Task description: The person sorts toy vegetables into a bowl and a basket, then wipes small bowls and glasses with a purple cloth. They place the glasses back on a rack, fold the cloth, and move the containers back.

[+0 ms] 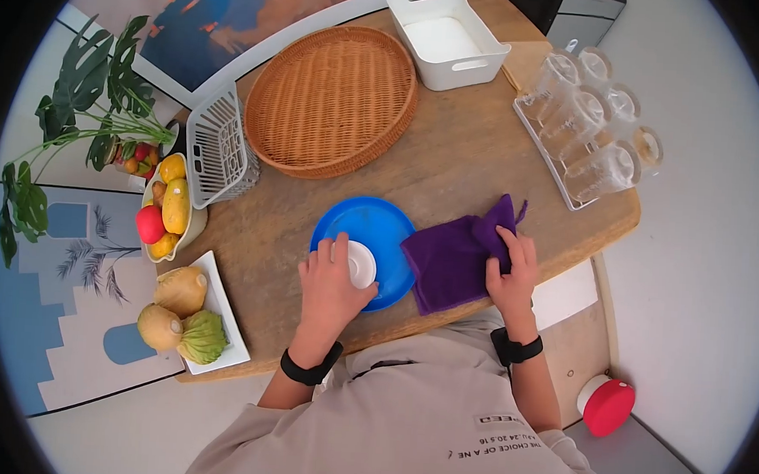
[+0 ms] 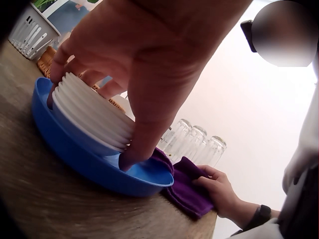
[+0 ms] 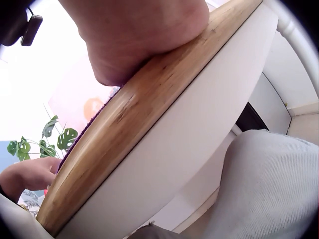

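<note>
My left hand (image 1: 330, 286) grips a stack of small white bowls (image 2: 89, 114), its fingers and thumb spread around the rims. The stack sits tilted within the round blue tray (image 1: 389, 225), which has a low rim. To the right of the tray, a purple cloth (image 1: 451, 262) lies folded and bunched at its far right end. My right hand (image 1: 515, 274) holds that bunched end between thumb and fingers, close to the table's front edge. In the right wrist view its fingertips are hidden, and a purple strip of the cloth (image 3: 82, 132) shows along the wooden edge.
A round wicker tray (image 1: 331, 101), a grey basket (image 1: 217, 147) and a white bin (image 1: 450, 39) stand at the back. Upturned glasses (image 1: 579, 123) occupy a rack at right. Left are a fruit bowl (image 1: 193, 227) and a white plate (image 1: 225, 315) bearing vegetables (image 1: 179, 291).
</note>
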The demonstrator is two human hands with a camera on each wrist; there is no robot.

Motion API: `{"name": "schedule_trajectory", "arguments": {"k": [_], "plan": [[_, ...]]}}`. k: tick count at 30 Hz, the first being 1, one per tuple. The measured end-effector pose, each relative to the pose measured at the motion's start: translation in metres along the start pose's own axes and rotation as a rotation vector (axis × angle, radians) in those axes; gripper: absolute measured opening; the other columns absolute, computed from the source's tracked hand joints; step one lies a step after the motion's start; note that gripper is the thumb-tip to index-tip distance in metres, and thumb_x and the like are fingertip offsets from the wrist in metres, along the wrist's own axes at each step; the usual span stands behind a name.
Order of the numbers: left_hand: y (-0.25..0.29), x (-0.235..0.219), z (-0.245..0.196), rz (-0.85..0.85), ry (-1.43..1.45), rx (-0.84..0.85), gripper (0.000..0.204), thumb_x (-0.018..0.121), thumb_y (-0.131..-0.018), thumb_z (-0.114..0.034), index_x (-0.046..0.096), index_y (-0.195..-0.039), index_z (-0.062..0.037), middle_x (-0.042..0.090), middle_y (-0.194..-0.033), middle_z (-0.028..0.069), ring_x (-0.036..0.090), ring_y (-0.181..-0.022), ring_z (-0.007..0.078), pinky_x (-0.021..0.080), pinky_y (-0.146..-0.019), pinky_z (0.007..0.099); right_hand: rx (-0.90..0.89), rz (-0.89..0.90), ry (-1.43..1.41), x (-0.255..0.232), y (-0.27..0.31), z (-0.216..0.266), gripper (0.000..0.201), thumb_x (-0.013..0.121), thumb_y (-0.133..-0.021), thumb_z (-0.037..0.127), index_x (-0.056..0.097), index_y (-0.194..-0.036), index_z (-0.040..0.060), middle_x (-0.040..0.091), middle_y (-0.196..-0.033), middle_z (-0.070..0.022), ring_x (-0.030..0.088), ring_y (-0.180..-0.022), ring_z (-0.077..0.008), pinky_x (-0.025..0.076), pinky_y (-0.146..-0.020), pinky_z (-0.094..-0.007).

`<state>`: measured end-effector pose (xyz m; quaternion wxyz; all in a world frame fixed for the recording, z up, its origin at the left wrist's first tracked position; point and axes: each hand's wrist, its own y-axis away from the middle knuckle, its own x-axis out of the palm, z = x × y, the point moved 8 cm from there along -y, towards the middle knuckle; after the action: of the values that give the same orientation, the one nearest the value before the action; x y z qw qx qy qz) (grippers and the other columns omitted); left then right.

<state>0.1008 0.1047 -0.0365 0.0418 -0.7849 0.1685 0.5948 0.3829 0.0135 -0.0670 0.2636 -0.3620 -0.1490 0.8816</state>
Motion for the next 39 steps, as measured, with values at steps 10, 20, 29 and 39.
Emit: {"name": "schedule_trajectory", "arguments": {"k": [10,20,29,39], "plan": [[0.017,-0.011,0.008,-0.050,0.107,-0.052,0.104,0.089,-0.070,-0.043,0.036,-0.149,-0.0015,0.039,-0.143,0.0266,0.032,-0.137,0.0450,0.035,-0.108,0.0562,0.018,0.085,0.134,0.008,-0.016,0.013,0.047,0.069,-0.078,0.007,0.062,-0.124,0.0052,0.059,-0.119,-0.0222,0.057,-0.108,-0.0413,0.048,-0.095,-0.0471],[0.024,0.019,0.076,0.171,1.005,-0.425,0.065,0.059,-0.099,-0.018,0.028,-0.151,0.0044,0.045,-0.142,0.0250,0.067,-0.104,0.0305,0.063,-0.072,0.0389,0.074,0.022,-0.004,0.003,0.002,-0.008,0.048,0.065,-0.076,0.002,0.063,-0.124,0.0048,0.059,-0.122,-0.0230,0.058,-0.111,-0.0414,0.048,-0.098,-0.0444],[-0.018,0.030,0.043,0.257,1.310,-0.399,0.066,0.053,-0.101,-0.017,0.022,-0.155,0.0053,0.048,-0.139,0.0230,0.067,-0.101,0.0273,0.060,-0.084,0.0406,0.281,-0.512,-0.387,-0.031,0.043,-0.045,0.043,0.053,-0.084,-0.006,0.058,-0.126,-0.0045,0.062,-0.124,-0.0164,0.061,-0.115,-0.0263,0.046,-0.102,-0.0356],[-0.085,0.034,-0.060,0.440,1.429,-0.198,0.069,0.055,-0.102,-0.028,0.024,-0.155,0.0029,0.047,-0.140,0.0175,0.057,-0.111,0.0320,0.052,-0.099,0.0465,0.329,-0.567,-0.466,-0.034,0.045,-0.051,0.044,0.053,-0.080,-0.003,0.059,-0.123,-0.0027,0.064,-0.115,-0.0150,0.063,-0.106,-0.0229,0.048,-0.097,-0.0328]]}}
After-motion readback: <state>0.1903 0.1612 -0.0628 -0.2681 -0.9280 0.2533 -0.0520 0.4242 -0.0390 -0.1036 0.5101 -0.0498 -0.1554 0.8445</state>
